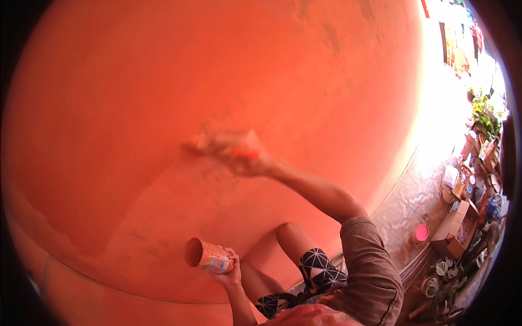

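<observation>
Against the wall: the right hand (pixel 239 155) is stretched out and up, pressing a brush (pixel 202 142) onto the orange wall (pixel 163 70)
Brush: blurred; its tip touches the wall left of the hand, and an orange handle pokes out on the hand's right side
Right grip: fingers closed around the brush
Can: a small can (pixel 209 256) lies tilted on its side low in the picture, open mouth turned left toward the wall, inside stained orange-brown
Left grip: the left hand (pixel 231 270) wraps the can from behind and below, fingers curled tight on it
Between the hands: bare wall, with patchy darker marks under the brush
Wall: orange all over, fills most of the view, with a paler band along its base
Body: bent knee, patterned shorts (pixel 318 269), brown sleeve
Floor: patterned tiles (pixel 405 206) at right, in bright sun
Far right: a pink lid (pixel 421 233), cardboard boxes (pixel 454 228), potted plants (pixel 484 117), all well apart from both hands
</observation>
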Available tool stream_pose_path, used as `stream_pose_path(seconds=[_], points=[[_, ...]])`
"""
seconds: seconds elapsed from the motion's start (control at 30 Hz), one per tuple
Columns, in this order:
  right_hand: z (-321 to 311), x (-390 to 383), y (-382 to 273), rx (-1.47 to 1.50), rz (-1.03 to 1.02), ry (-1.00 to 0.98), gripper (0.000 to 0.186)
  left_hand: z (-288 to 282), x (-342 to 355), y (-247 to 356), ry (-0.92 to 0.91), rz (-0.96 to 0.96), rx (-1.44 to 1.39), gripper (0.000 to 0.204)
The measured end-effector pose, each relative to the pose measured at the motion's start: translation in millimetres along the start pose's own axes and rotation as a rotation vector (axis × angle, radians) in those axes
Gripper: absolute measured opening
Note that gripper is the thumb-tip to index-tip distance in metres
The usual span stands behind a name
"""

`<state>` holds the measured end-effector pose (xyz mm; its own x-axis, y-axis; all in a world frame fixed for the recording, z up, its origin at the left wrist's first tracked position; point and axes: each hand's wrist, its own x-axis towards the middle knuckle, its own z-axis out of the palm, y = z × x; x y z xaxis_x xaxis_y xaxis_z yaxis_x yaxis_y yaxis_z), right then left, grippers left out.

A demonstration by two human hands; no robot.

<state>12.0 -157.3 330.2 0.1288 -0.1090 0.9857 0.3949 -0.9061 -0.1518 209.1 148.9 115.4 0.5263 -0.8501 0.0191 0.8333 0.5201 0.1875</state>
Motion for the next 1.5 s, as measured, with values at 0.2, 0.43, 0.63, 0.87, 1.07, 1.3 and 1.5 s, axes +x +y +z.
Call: stream_pose_path(seconds=[0.2, 0.43, 0.63, 0.87, 1.07, 1.3, 1.5], points=[[-255, -31, 177, -0.314, 0.132, 0.466, 0.007, 27, 13, -44, -0.018, -0.007, -0.034, 0.065], [-305, 28, 53, -0.644, 0.295, 0.718, 0.016, 48, -14, -40, -0.028, 0.065, -0.023, 0.059], [-97, 37, 9, -0.798, 0.045, 0.386, 0.021, 33, -4, -49, -0.062, 0.103, -0.022, 0.064], [122, 60, -80, -0.104, -0.099, -0.105, 0.045, 18, -7, -39, 0.031, 0.152, -0.097, 0.066], [56, -4, 16, -0.066, 0.102, 0.068, 0.024, -15, -1, -28, -0.031, 0.177, -0.036, 0.067], [-151, 22, 42, -0.748, 0.236, 0.605, 0.016, -31, -2, -20, 0.005, 0.190, -0.105, 0.067], [-78, 8, 29, -1.025, 0.192, 0.183, 0.015, -27, 4, -30, -0.041, 0.151, -0.137, 0.067]])
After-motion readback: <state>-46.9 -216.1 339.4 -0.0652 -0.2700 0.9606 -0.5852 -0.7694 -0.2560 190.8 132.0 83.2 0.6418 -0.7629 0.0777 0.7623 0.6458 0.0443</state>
